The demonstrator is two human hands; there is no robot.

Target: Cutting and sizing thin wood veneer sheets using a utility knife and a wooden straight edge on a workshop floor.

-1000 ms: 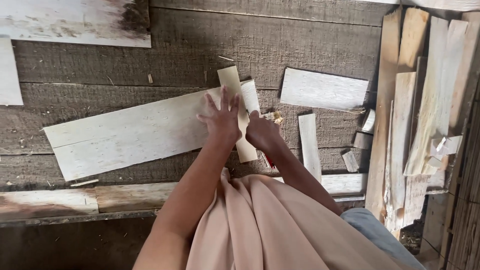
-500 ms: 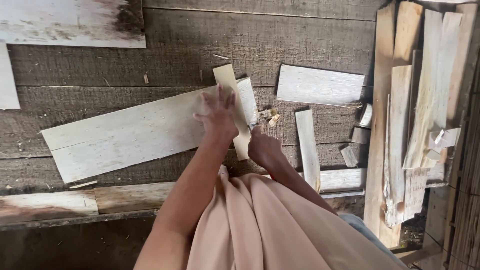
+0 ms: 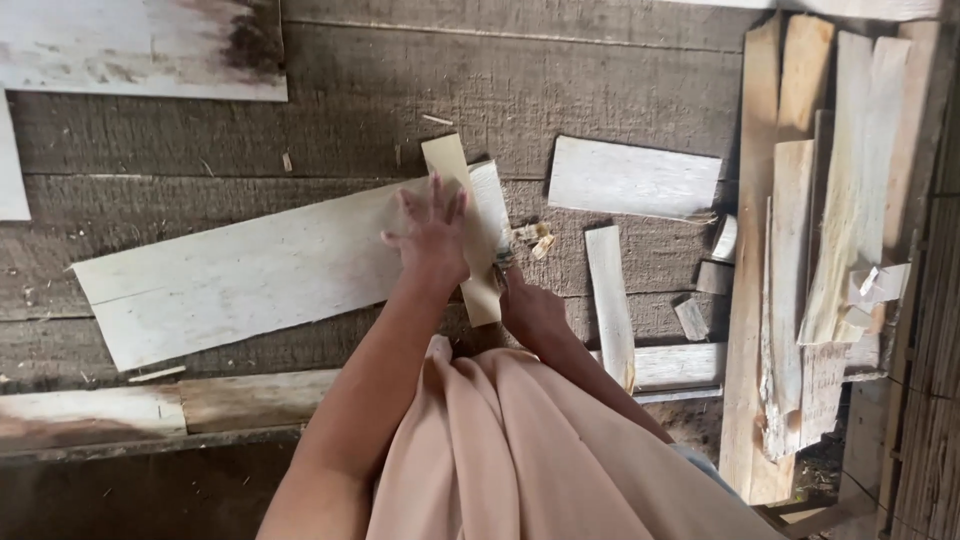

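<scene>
My left hand [image 3: 432,238] lies flat with fingers spread on a narrow pale wooden strip [image 3: 450,160]. The strip lies crosswise on the right end of a long pale veneer sheet [image 3: 240,272] on dark planks. My right hand [image 3: 530,312] is closed around a small dark cutting tool [image 3: 503,260], whose tip sits against the strip's right edge, close to me. A cut end piece of veneer [image 3: 493,200] shows just right of the strip. My peach garment [image 3: 520,450] fills the lower middle.
A pale veneer rectangle [image 3: 632,178] and a narrow slat [image 3: 610,300] lie right of my hands, with small offcuts [image 3: 538,240] between. A stack of long wooden boards [image 3: 800,250] stands at the right. More sheets lie at the top left [image 3: 140,50] and along the near edge [image 3: 90,415].
My right hand has drawn back toward me along the strip's right edge. My left hand has stayed pressed on the strip.
</scene>
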